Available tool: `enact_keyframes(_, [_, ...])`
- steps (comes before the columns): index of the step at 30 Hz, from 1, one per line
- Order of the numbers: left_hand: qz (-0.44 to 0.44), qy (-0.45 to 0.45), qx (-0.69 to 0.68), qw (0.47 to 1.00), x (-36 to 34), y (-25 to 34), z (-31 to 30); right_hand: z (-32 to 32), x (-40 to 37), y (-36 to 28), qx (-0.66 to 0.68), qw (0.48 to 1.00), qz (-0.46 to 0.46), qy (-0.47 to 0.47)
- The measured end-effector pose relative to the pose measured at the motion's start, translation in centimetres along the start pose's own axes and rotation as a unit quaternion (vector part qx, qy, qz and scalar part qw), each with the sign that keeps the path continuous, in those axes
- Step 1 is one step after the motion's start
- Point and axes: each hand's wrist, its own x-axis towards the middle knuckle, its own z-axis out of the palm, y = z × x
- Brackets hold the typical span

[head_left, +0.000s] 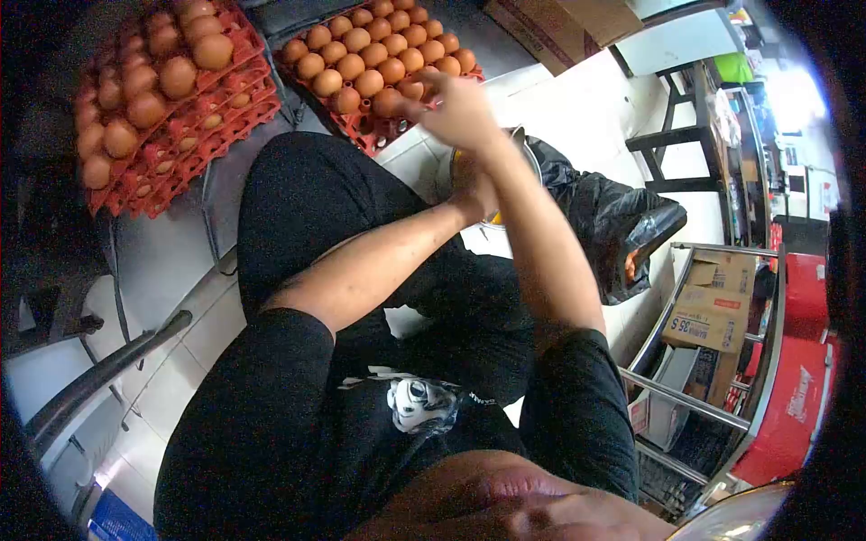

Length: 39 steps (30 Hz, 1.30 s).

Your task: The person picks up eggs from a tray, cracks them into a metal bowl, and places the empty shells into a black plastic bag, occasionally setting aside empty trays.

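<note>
My right hand (458, 113) reaches over the near right corner of a red tray of brown eggs (374, 56). Its fingers are spread, slightly blurred, with the tips close to the eggs; contact is unclear. Below it, my left hand (474, 187) is at a round metal container (533, 160) with something yellow inside. The right forearm partly covers this hand, and its fingers are mostly hidden. Empty pockets show at the tray's near edge. To the left stands a stack of red egg trays (230, 95) with brown eggs on top.
A black plastic bag (591, 203) lies right of the container. A cardboard box (550, 32) is at the top. On the right stand a metal rack (686, 397) with boxes and a red case (794, 397). A dark metal bar (117, 383) crosses the lower left.
</note>
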Motion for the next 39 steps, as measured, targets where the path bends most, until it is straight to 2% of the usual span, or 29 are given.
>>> enact_keyframes(1, [0.087, 0.051, -0.04, 0.994, -0.6, -1.8, 1.3, 1.4, 0.3, -1.7, -0.048, 0.999, -0.006, -0.013])
enact_keyframes(2, [-0.158, -0.102, -0.112, 0.976, 0.3, 2.4, -1.1, 2.0, 1.0, -3.5, -0.089, 0.992, 0.054, -0.076])
enact_keyframes(3, [-0.134, -0.162, 0.074, 0.975, 1.6, 3.7, -2.9, 2.1, 1.7, -5.1, -0.129, 0.975, 0.115, -0.138])
enact_keyframes(5, [-0.107, -0.077, 0.054, 0.99, 1.9, 3.1, -1.5, 2.7, 2.5, -5.7, -0.145, 0.965, 0.137, -0.173])
enact_keyframes(8, [-0.142, -0.089, 0.066, 0.984, 1.8, 3.3, -1.2, 3.6, 2.6, -4.8, -0.133, 0.97, 0.153, -0.13])
enact_keyframes(9, [-0.142, -0.091, 0.064, 0.984, 1.1, 2.1, -0.1, 2.5, 2.2, -4.4, -0.098, 0.982, 0.153, -0.049])
enact_keyframes(10, [-0.079, -0.024, -0.027, 0.996, 0.0, 0.2, 1.5, 1.1, 1.8, -3.8, -0.062, 0.986, 0.152, 0.034])
enact_keyframes(11, [-0.016, 0.043, -0.116, 0.992, -0.5, -1.1, 2.4, -0.6, 1.8, -2.3, 0.047, 0.977, 0.199, 0.066])
enact_keyframes(12, [-0.108, -0.057, -0.144, 0.982, 0.6, -0.6, 1.0, -1.9, 1.9, 1.4, 0.136, 0.969, 0.181, 0.093])
enact_keyframes(13, [-0.127, -0.041, 0.013, 0.991, 2.1, 2.2, -0.3, -4.8, 1.0, 2.7, 0.308, 0.921, 0.225, 0.078])
enact_keyframes(14, [-0.114, -0.017, 0.032, 0.993, 2.5, 2.0, -0.2, -7.7, -0.3, 3.4, 0.47, 0.841, 0.26, 0.064])
enact_keyframes(15, [-0.101, 0.007, 0.05, 0.994, 2.9, 1.6, 0.0, -9.6, -2.0, 4.4, 0.504, 0.81, 0.279, 0.112])
enact_keyframes(16, [-0.139, -0.027, 0.003, 0.99, 3.8, 2.5, -1.8, -11.3, -3.4, 5.4, 0.489, 0.813, 0.291, 0.123])
enact_keyframes(17, [-0.15, -0.005, -0.008, 0.989, 4.5, 2.9, -1.9, -12.5, -5.7, 7.4, 0.47, 0.839, 0.25, 0.117])
enact_keyframes(19, [-0.182, -0.019, 0.017, 0.983, 5.9, 4.1, -3.4, -14.1, -9.4, 7.8, 0.297, 0.917, 0.215, 0.16])
enact_keyframes(20, [-0.171, -0.016, 0.027, 0.985, 6.3, 3.8, -3.5, -14.0, -11.3, 9.1, 0.24, 0.937, 0.185, 0.173])
enact_keyframes(21, [-0.158, -0.012, 0.039, 0.987, 6.9, 3.8, -4.1, -13.4, -12.5, 10.0, 0.186, 0.957, 0.107, 0.198])
enact_keyframes(23, [-0.13, -0.013, 0.065, 0.989, 7.2, 3.4, -4.3, -11.3, -15.9, 11.3, 0.082, 0.976, 0.084, 0.185])
enact_keyframes(25, [-0.154, -0.041, 0.036, 0.987, 7.5, 3.4, -4.7, -7.6, -17.7, 13.0, 0.02, 0.99, 0.062, 0.123])
enact_keyframes(26, [-0.157, -0.031, -0.011, 0.987, 7.5, 3.0, -4.8, -5.7, -18.5, 13.6, -0.051, 0.995, 0.08, 0.026])
enact_keyframes(27, [-0.183, -0.08, 0.034, 0.979, 7.6, 3.0, -5.4, -4.5, -18.9, 13.7, -0.118, 0.986, 0.096, -0.071])
enact_keyframes(30, [-0.153, -0.083, 0.072, 0.982, 6.9, 2.9, -5.5, -3.7, -17.8, 14.2, -0.016, 0.992, 0.118, -0.03])
enact_keyframes(31, [-0.162, -0.073, 0.047, 0.983, 6.2, 2.9, -5.6, -4.4, -16.8, 14.1, 0.012, 0.986, 0.151, -0.076])
enact_keyframes(32, [-0.163, -0.07, 0.009, 0.984, 5.6, 0.9, -4.7, -4.5, -16.1, 13.6, 0.02, 0.988, 0.144, -0.046])
enact_keyframes(33, [-0.168, -0.066, 0.013, 0.983, 5.2, 1.3, -4.9, -3.9, -15.5, 14.2, 0.062, 0.983, 0.159, -0.065])
enact_keyframes(34, [-0.124, -0.036, 0.021, 0.991, 4.8, 1.3, -4.4, -4.1, -14.9, 13.5, 0.074, 0.985, 0.143, -0.055])
enact_keyframes(35, [-0.154, -0.054, 0.021, 0.986, 4.8, 2.4, -4.9, -3.4, -14.4, 13.4, 0.067, 0.987, 0.136, -0.051])
enact_keyframes(37, [-0.128, -0.046, 0.014, 0.991, 4.1, 1.2, -4.0, -2.2, -14.3, 13.2, 0.094, 0.983, 0.146, -0.06])
enact_keyframes(39, [-0.147, -0.037, -0.034, 0.988, 4.0, 2.6, -4.0, -1.3, -14.7, 13.7, 0.101, 0.981, 0.155, -0.065])
